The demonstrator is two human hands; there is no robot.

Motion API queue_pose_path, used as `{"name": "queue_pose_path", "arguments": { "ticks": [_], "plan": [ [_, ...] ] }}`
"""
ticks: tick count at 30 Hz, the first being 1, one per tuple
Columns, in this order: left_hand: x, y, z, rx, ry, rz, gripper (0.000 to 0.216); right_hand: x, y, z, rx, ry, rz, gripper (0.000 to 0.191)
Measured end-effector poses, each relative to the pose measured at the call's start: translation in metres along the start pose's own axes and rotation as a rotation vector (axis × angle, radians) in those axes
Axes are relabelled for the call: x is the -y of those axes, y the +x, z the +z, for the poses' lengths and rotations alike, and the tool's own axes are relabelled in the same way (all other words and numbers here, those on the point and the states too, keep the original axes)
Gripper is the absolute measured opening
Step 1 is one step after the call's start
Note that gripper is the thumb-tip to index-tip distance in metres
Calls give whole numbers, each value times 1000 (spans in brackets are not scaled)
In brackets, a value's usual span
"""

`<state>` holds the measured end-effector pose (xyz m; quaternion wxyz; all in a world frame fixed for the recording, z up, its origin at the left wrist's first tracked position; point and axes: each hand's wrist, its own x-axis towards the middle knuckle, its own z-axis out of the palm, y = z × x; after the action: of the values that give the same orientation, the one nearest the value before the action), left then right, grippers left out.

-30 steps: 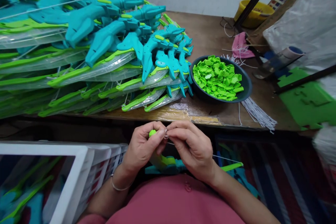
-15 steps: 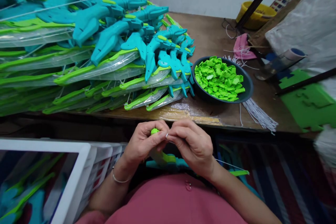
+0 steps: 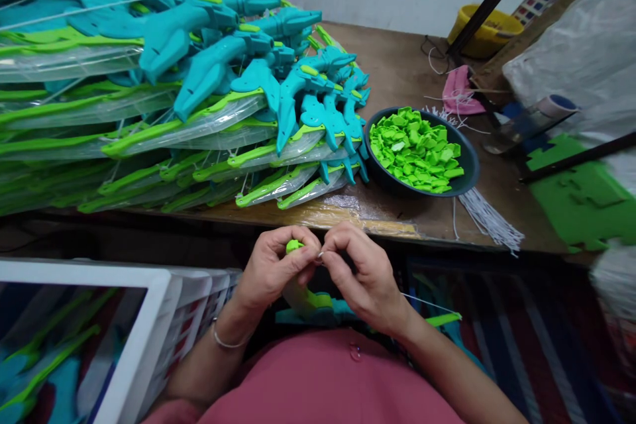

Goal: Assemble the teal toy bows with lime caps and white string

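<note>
My left hand [image 3: 271,271] is closed around a small bright green plastic piece [image 3: 294,246], held just in front of my body below the table edge. My right hand [image 3: 360,275] pinches a thin white string [image 3: 428,305] right against that piece; the string runs off to the right. A teal and green toy bow [image 3: 318,306] lies across my lap beneath both hands, partly hidden by them.
A large stack of teal and green toy bows [image 3: 163,93] fills the left of the wooden table [image 3: 397,66]. A dark bowl [image 3: 464,159] of green pieces stands at centre right, white strings [image 3: 489,215] beside it. A white crate [image 3: 149,318] is at my lower left.
The hands have stayed together in front of me with only small finger movements on the green piece and string. The view has shifted slightly.
</note>
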<state>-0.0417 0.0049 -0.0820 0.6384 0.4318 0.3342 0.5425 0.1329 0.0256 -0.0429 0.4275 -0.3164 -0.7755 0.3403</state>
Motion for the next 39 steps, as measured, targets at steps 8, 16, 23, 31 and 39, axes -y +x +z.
{"name": "queue_pose_path", "arguments": {
  "ticks": [8,16,23,31,39],
  "plan": [
    [-1,-1,-2,10,62,-18,22,-5,-4,3,-61,78,84,12],
    [-2,1,0,-22,-8,-89,32,-8,-10,9,-114,-240,-180,12],
    [0,1,-2,-19,-37,-97,32,-9,-9,11,-97,-276,-230,17],
    [5,2,-2,-33,-36,-64,33,-10,-10,13,-123,-209,-167,15],
    [6,4,-1,-48,-39,-79,34,-8,-15,14,-166,-93,-18,13]
  ]
}}
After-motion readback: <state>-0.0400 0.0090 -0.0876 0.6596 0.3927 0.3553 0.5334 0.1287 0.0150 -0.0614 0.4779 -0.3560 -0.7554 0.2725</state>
